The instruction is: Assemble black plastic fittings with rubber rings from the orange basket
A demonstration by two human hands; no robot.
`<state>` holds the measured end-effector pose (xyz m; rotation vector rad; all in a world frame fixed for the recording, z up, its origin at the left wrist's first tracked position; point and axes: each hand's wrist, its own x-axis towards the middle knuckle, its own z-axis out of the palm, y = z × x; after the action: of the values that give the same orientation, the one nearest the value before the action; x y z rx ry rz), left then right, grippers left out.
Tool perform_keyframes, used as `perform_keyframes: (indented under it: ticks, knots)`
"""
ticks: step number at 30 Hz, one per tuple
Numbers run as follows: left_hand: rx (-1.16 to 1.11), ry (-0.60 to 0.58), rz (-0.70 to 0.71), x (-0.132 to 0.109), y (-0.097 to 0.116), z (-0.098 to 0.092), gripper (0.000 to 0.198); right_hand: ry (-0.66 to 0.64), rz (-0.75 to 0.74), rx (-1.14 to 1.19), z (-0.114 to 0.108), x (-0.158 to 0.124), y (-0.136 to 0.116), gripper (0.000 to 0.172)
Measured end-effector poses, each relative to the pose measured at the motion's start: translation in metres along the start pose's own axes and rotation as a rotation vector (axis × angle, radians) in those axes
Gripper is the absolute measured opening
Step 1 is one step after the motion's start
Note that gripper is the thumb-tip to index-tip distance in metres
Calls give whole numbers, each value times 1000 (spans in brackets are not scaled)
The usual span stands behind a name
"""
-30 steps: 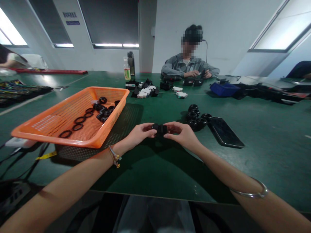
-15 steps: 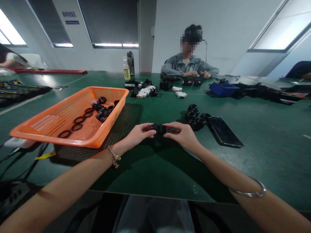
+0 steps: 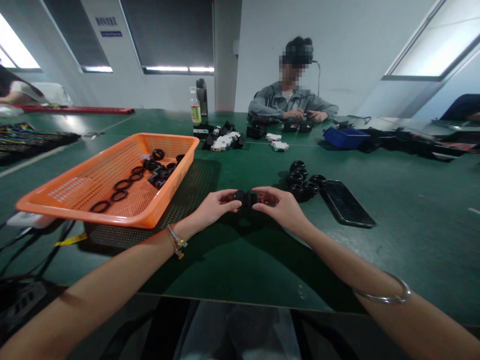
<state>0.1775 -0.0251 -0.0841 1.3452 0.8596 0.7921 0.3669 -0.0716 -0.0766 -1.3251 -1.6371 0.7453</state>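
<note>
Between my two hands, just above the green table, is a short black cable gland (image 3: 246, 199) with a ribbed round body. The fingers and thumb of my left hand (image 3: 221, 202) pinch its left end. At the right end, the thumb and fingertips of my right hand (image 3: 278, 204) close on it. Part of the gland is hidden behind my fingertips. Several similar black glands (image 3: 297, 178) lie in a cluster beyond my right hand. Left of my left hand stands an orange perforated basket (image 3: 112, 220) with loose black rings (image 3: 122, 185) and black fittings (image 3: 160, 175) in it.
A black phone (image 3: 347, 204) lies right of the gland cluster. White and black parts (image 3: 226, 140), a drink bottle (image 3: 195, 107) and a blue bin (image 3: 345, 138) stand farther back. Across the table (image 3: 240, 270) sits a person in a grey jacket (image 3: 268, 101), handling small parts.
My hands stay at the same spot with the cable gland between them. The fingers of my right hand have shifted slightly around its end.
</note>
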Motion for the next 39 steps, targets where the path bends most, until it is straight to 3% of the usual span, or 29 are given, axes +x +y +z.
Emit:
perform_keyframes:
  ticks: [7, 16, 25, 39]
  knots:
    - [-57, 5, -36, -1, 1, 1, 39, -6, 7, 20, 1, -1, -2, 28]
    - [-138, -27, -76, -2, 4, 3, 31, -6, -58, 43, 1, -2, -4, 33]
    - [-127, -58, -26, -3, 3, 1, 40, 6, -56, -19, 1, -2, -2, 32]
    - [-39, 24, -13, -3, 6, 2, 40, -22, 6, 39, 1, -2, -5, 29]
